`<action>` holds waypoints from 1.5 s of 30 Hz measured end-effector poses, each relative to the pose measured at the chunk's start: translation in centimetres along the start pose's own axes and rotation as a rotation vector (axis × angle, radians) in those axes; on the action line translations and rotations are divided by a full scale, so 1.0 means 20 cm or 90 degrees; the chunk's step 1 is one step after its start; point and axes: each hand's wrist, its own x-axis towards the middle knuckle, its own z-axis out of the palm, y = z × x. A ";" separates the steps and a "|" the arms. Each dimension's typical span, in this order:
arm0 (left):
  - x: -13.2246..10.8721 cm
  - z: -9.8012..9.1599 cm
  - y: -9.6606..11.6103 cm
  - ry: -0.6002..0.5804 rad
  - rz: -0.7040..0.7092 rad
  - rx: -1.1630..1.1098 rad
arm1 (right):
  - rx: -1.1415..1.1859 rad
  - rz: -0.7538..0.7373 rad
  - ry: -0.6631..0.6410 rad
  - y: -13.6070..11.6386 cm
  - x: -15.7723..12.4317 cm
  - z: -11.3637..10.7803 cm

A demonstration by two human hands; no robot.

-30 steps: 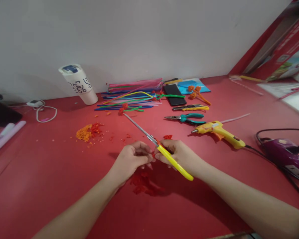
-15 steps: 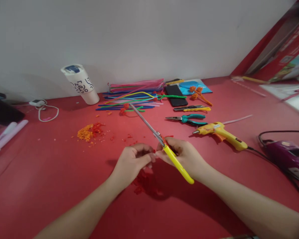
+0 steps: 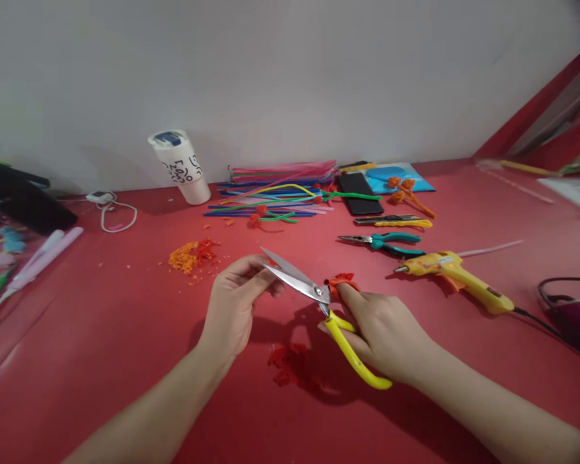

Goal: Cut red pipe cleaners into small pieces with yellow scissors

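Observation:
My right hand (image 3: pixel 384 332) grips the yellow handles of a pair of scissors (image 3: pixel 302 283). Its steel blades are slightly apart and point left, their tips right at the fingertips of my left hand (image 3: pixel 236 303). My left hand's fingers are pinched together there; what they hold, if anything, is too small to make out. A small red fuzzy piece (image 3: pixel 342 280) lies just above my right hand's fingers. Red fuzzy scraps (image 3: pixel 290 364) lie on the red table (image 3: pixel 125 335) below and between my hands.
A white cup (image 3: pixel 181 164), a bundle of coloured pipe cleaners (image 3: pixel 275 193), a black phone (image 3: pixel 360 193), a yellow knife (image 3: pixel 391 222), teal pliers (image 3: pixel 384 241) and a yellow glue gun (image 3: pixel 457 274) lie beyond. An orange-red scrap pile (image 3: pixel 191 254) sits at left. A purple appliance (image 3: pixel 577 316) is at right.
The scissors pointed up and away with blades together; now they lie lower, blades parted, aimed left at my left hand. My left hand has risen and shifted left.

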 end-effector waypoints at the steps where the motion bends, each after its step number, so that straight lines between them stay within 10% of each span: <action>1: 0.00 0.00 0.00 0.002 0.002 -0.005 | -0.011 -0.003 0.005 0.00 0.00 0.00; 45: 0.01 -0.01 0.01 0.001 -0.024 0.019 | -0.060 -0.028 0.013 0.02 0.00 0.03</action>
